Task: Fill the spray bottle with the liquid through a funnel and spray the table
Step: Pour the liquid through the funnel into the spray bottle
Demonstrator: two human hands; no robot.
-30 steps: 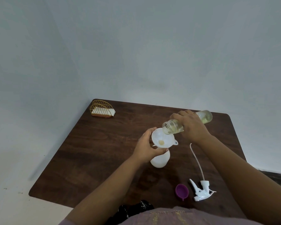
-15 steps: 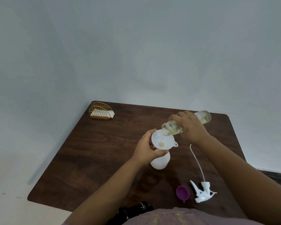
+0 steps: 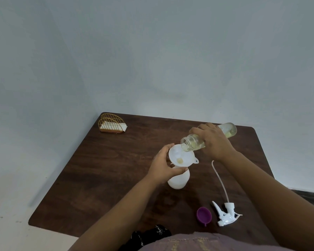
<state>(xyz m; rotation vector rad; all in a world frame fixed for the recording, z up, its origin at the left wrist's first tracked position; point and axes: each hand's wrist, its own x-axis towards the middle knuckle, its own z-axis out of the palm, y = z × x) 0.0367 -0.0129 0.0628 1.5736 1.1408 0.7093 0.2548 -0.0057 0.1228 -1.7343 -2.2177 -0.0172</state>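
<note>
A white spray bottle stands uncapped in the middle of the dark wooden table. A white funnel sits in its neck, with pale yellow liquid pooled at the funnel's hole. My left hand grips the bottle's neck and the funnel's lower rim. My right hand holds a clear bottle of yellowish liquid, tipped nearly flat, its open mouth over the funnel's right rim. The white spray trigger head with its long tube lies on the table at the near right.
A purple cap lies beside the trigger head near the front edge. A gold wire napkin holder with white napkins stands at the far left corner. A pale wall rises behind the table, and pale floor shows to the left.
My right hand has tipped the clear bottle a little lower toward the funnel. My left hand, the funnel and the spray bottle have stayed in place.
</note>
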